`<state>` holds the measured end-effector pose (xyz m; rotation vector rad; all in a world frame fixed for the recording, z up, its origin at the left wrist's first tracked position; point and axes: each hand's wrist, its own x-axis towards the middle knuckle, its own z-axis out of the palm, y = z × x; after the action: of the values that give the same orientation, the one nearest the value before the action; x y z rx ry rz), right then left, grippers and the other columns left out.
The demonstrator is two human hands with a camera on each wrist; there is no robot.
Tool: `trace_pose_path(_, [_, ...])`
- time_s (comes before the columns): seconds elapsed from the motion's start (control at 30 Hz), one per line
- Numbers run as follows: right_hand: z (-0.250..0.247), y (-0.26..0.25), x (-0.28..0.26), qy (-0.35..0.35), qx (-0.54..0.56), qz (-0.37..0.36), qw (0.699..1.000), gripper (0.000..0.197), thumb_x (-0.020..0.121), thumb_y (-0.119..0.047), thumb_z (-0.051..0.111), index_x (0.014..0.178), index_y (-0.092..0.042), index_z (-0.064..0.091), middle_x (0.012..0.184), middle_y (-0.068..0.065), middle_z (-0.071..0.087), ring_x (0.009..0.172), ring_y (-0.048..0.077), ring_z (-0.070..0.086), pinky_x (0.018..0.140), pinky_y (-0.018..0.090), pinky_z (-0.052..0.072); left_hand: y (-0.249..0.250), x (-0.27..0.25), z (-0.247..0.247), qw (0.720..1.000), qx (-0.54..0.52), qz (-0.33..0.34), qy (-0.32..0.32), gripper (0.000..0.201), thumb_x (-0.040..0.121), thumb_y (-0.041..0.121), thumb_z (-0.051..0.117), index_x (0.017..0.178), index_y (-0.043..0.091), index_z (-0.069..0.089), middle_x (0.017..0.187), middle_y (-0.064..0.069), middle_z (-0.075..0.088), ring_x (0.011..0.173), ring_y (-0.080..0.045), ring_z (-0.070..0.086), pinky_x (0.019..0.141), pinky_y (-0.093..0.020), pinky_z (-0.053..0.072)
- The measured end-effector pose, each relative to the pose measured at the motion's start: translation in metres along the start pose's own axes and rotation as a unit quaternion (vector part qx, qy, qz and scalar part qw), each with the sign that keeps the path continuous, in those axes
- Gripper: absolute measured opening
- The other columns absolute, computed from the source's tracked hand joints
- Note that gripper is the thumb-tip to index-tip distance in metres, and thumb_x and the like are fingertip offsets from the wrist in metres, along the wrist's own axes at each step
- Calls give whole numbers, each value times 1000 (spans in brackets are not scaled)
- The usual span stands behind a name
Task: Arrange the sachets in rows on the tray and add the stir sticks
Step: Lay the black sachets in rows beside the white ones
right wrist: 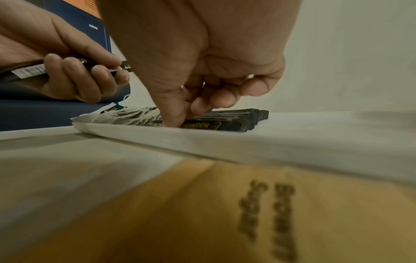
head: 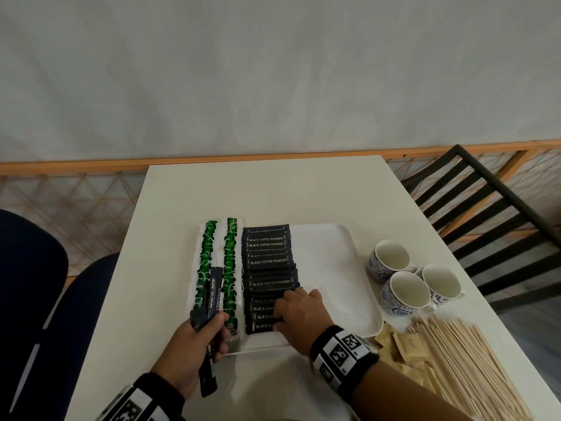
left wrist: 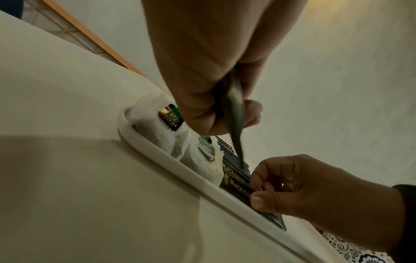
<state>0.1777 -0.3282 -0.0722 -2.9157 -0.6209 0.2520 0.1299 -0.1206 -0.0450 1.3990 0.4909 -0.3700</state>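
On white plastic tray (head: 358, 305), six o'clock: right hand (head: 299, 314) pinching black coffee-powder sachets (head: 267, 261).
Left hand (head: 194, 344) gripping spare dark stick sachets (head: 211, 302); nudging edges flush advised.

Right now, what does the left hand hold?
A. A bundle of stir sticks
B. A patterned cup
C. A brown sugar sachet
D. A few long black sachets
D. The left hand grips long black sachets above the near left corner of the tray, while the stir sticks, cups and brown sachets lie on the table, untouched by that hand.
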Motion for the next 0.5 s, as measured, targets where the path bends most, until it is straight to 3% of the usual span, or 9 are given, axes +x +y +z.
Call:
trace_pose_path(0.13, [2, -1, 2, 30, 18, -13, 999, 16, 85, -35, 63, 94, -22, 58, 96, -2, 62, 91, 24, 56, 77, 37, 30, -1, 2, -1, 1000, -9, -10, -2, 21, 97, 15, 50, 103, -2, 62, 68, -10, 58, 55, -21, 52, 50, -30, 38])
trace_pose_path(0.23, [2, -2, 1, 23, -35, -22, 999, 32, 58, -42, 83, 67, -28, 56, 64, -11, 57, 59, 14, 57, 58, 30, 37, 0, 3, -1, 999, -20, -28, -9, 23, 98, 14, 48, 106, -1, 63, 66, -9, 55, 55, -21, 52, 50, -31, 38])
trace_pose_path(0.3, [3, -2, 2, 26, -52, -21, 998, 38, 46, -45, 86, 59, -29, 53, 55, -13, 51, 49, 10, 51, 52, 26, 31, -1, 4, -2, 999, -15, -40, -16, 23, 99, 13, 47, 107, 0, 64, 62, -11, 54, 55, -21, 52, 52, -32, 39])
trace_pose_path(0.4, [5, -2, -1, 55, -36, -26, 997, 33, 54, -46, 81, 60, -28, 54, 58, -13, 52, 51, 11, 52, 55, 27, 29, -1, 3, -2, 999, -12, -41, -28, 22, 98, 10, 49, 108, 0, 65, 64, -15, 56, 56, -22, 55, 53, -31, 45])
trace_pose_path(0.47, [1, -3, -4, 52, 36, -25, 998, 25, 76, -51, 60, 70, -27, 58, 69, -10, 57, 64, 14, 55, 62, 30, 34, -1, 2, 0, 998, -21, -40, -36, 19, 96, 6, 52, 107, -1, 66, 70, -15, 60, 60, -24, 61, 54, -31, 53])
trace_pose_path(0.5, [-2, -4, -4, 48, 78, -15, 996, 36, 83, -56, 43, 78, -26, 62, 78, -8, 60, 73, 15, 56, 68, 31, 36, 0, 1, 1, 998, -26, -41, -39, 18, 94, 3, 53, 106, -1, 65, 73, -16, 62, 63, -25, 63, 56, -32, 57])
